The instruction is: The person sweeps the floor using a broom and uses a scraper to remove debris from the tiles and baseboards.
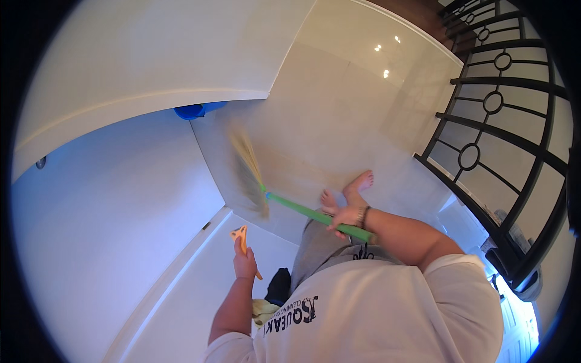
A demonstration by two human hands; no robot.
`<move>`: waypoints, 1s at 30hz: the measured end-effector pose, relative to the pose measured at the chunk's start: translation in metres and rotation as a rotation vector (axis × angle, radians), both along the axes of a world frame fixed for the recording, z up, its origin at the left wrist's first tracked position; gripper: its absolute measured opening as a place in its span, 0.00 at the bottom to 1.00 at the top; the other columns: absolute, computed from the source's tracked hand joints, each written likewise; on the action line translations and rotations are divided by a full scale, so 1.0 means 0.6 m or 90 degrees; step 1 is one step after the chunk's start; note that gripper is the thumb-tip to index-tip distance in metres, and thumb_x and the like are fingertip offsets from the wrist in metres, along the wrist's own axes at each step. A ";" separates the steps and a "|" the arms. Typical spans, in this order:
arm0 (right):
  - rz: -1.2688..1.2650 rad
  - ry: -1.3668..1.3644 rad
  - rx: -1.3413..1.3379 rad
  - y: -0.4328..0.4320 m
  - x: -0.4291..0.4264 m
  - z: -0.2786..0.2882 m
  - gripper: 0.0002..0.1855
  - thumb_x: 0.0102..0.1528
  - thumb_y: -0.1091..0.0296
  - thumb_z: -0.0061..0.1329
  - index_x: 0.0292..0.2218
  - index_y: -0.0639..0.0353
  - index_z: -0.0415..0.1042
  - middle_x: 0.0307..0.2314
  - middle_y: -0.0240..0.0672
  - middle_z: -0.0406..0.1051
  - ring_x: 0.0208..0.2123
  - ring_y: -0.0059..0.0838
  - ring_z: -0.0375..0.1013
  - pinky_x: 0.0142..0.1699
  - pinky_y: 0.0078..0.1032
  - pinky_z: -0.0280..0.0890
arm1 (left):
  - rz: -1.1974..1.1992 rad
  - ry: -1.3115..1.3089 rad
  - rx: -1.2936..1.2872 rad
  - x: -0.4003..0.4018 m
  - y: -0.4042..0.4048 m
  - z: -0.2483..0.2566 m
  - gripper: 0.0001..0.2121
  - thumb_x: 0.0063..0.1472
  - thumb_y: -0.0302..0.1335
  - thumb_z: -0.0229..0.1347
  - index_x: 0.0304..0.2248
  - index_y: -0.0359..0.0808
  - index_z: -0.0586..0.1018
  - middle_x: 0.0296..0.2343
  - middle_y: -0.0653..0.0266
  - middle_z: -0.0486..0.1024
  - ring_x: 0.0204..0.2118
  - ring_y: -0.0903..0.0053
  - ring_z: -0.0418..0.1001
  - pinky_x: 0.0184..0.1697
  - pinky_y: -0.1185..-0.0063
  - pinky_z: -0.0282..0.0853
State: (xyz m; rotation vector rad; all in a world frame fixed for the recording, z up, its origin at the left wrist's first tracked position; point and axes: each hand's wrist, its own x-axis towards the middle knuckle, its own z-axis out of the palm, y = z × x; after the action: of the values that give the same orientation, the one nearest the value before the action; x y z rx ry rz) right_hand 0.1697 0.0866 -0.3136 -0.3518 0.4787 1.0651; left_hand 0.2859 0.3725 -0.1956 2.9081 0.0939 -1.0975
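My right hand (346,218) is wrapped around the green handle (304,209) of a straw broom, near its top end. The broom's pale bristles (247,152) fan out over the glossy beige floor (336,113) and are blurred. In my left hand (245,263) is an orange hand tool (239,233) with a flared head, perhaps a scraper; its thin tail sticks out below my fist. It is held up over the white surface at my left, apart from the broom. Both bare feet (358,181) are on the floor beyond the broom handle.
A white wall edge (150,102) at upper left partly hides a blue container (189,111). Black metal railing (492,129) runs along the right, with cloths (529,267) over its lower end. A dark cloth item (278,286) and a yellowish cloth (264,312) hang at my left hip.
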 end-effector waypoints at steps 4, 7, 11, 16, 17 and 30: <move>0.405 -0.433 -0.444 0.044 0.046 -0.077 0.39 0.33 0.61 0.48 0.47 0.57 0.50 0.32 0.54 0.63 0.27 0.37 0.68 0.34 0.27 0.61 | 0.100 -0.019 -0.035 -0.018 0.012 -0.005 0.21 0.50 0.29 0.42 0.45 0.42 0.54 0.24 0.45 0.68 0.26 0.53 0.66 0.28 0.67 0.61; 0.406 -0.448 -0.643 -0.068 0.052 -0.197 0.37 0.29 0.55 0.49 0.43 0.59 0.57 0.32 0.47 0.65 0.34 0.38 0.65 0.40 0.30 0.58 | 0.091 -0.021 -0.144 -0.012 -0.013 -0.019 0.21 0.51 0.28 0.41 0.46 0.42 0.54 0.21 0.48 0.69 0.23 0.56 0.67 0.26 0.70 0.62; 0.214 -0.205 -0.775 -0.270 0.188 -0.136 0.34 0.34 0.71 0.46 0.45 0.64 0.53 0.22 0.43 0.67 0.17 0.27 0.68 0.25 0.23 0.63 | 0.162 0.037 -0.181 0.020 -0.049 -0.020 0.20 0.51 0.27 0.41 0.45 0.41 0.54 0.17 0.55 0.67 0.15 0.68 0.66 0.20 0.75 0.62; 0.068 -0.048 -0.971 -0.358 0.319 -0.082 0.21 0.39 0.68 0.42 0.38 0.63 0.59 0.19 0.42 0.67 0.18 0.29 0.68 0.24 0.28 0.63 | 0.058 0.058 -0.205 0.110 -0.048 -0.048 0.20 0.51 0.26 0.41 0.46 0.40 0.54 0.14 0.60 0.65 0.12 0.76 0.63 0.17 0.79 0.61; 0.052 -0.053 -1.078 -0.359 0.327 -0.080 0.25 0.39 0.70 0.41 0.42 0.60 0.54 0.19 0.42 0.66 0.17 0.29 0.67 0.23 0.27 0.62 | 0.057 0.048 -0.220 0.144 -0.056 -0.053 0.21 0.51 0.26 0.41 0.46 0.40 0.54 0.14 0.61 0.65 0.12 0.77 0.62 0.17 0.80 0.60; -0.251 0.266 -0.366 -0.119 0.027 0.218 0.38 0.35 0.77 0.42 0.49 0.58 0.45 0.19 0.36 0.62 0.11 0.23 0.62 0.16 0.20 0.60 | -0.022 0.145 -0.385 0.369 -0.196 -0.028 0.21 0.51 0.23 0.41 0.46 0.39 0.53 0.15 0.66 0.63 0.14 0.85 0.59 0.17 0.86 0.58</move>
State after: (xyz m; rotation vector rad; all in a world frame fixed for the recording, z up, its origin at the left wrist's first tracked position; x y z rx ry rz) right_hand 0.1857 0.0155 -0.1831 -0.5143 1.1864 0.5948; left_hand 0.5070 0.2551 -0.2122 2.2555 -0.2421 -1.2006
